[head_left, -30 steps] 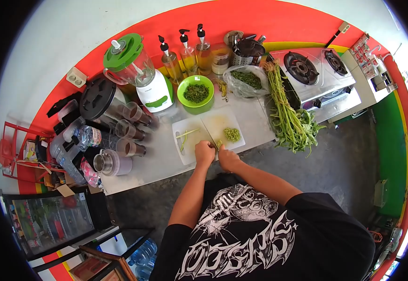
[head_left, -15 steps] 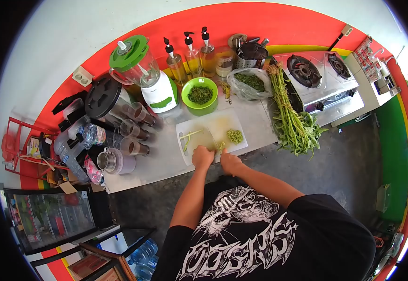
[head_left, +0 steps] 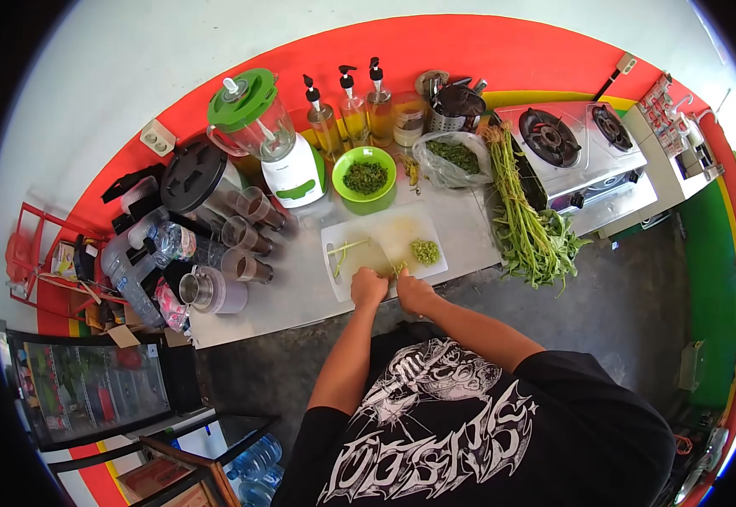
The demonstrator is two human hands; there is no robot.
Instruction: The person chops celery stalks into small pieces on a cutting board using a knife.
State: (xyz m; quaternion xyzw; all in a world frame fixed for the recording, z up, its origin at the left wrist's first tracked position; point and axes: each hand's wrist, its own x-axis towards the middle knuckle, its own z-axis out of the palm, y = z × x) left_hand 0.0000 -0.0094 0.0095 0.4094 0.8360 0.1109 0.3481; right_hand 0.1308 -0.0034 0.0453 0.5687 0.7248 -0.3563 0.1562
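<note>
My left hand (head_left: 370, 288) is closed at the front edge of the white cutting board (head_left: 334, 283), apparently around the handle of a knife. Its broad blade (head_left: 371, 253) is hard to tell from the board. Close beside it, my right hand (head_left: 415, 294) has its fingers closed on green stems (head_left: 398, 268) by the blade's edge. A small heap of chopped green pieces (head_left: 425, 251) lies on the right part of the board. Longer pale-green stalks (head_left: 345, 247) lie at its left.
Behind the board stand a green bowl (head_left: 363, 203) of chopped greens, a blender (head_left: 294, 173) and pump bottles (head_left: 354, 117). A bag of greens (head_left: 452, 159), a leafy bundle (head_left: 535, 224) and a gas stove (head_left: 575, 148) are right. Cups (head_left: 245, 265) and a flask (head_left: 226, 291) stand left.
The view has shifted slightly, so the counter items sit a little lower in the frame. Both hands stay at the board's front edge, with the stems between them.
</note>
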